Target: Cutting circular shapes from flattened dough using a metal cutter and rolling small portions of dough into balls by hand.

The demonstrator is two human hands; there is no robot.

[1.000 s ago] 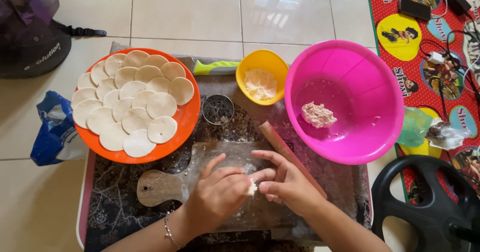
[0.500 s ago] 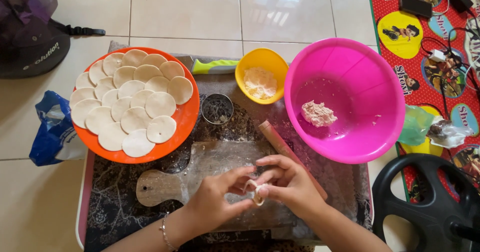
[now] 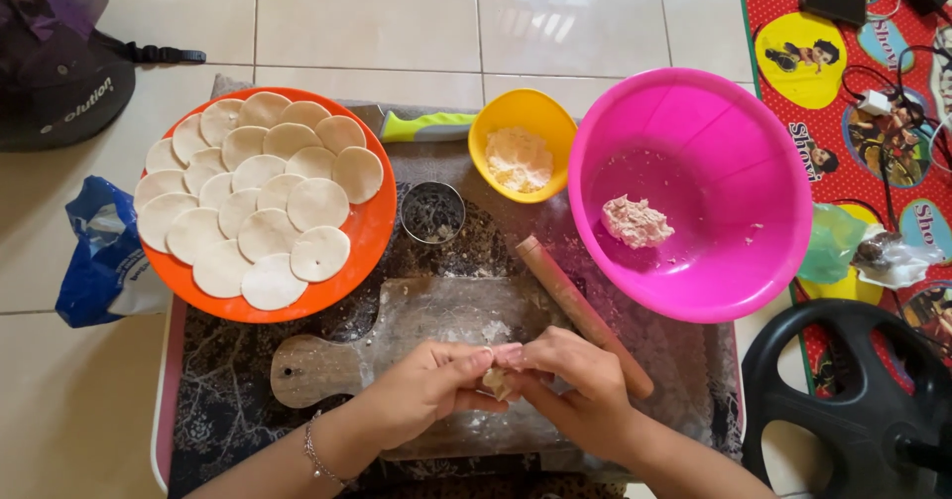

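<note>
Head view: left hand [image 3: 426, 390] and right hand [image 3: 580, 385] meet fingertip to fingertip, fingers pinched narrow on a small dough piece [image 3: 495, 383] between them, above the floured wooden board [image 3: 397, 335]; the rolling pin [image 3: 580, 312] lies diagonally just right, far of them.

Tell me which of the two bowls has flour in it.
The small yellow bowl, between the orange plate and the big pink bowl; it holds white flour, whereas the pink one holds a dough lump.

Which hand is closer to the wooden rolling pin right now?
Right. The right hand lies against the rolling pin, over its near end; the left hand is further left, over the wooden board, pinching the dough piece.
</note>
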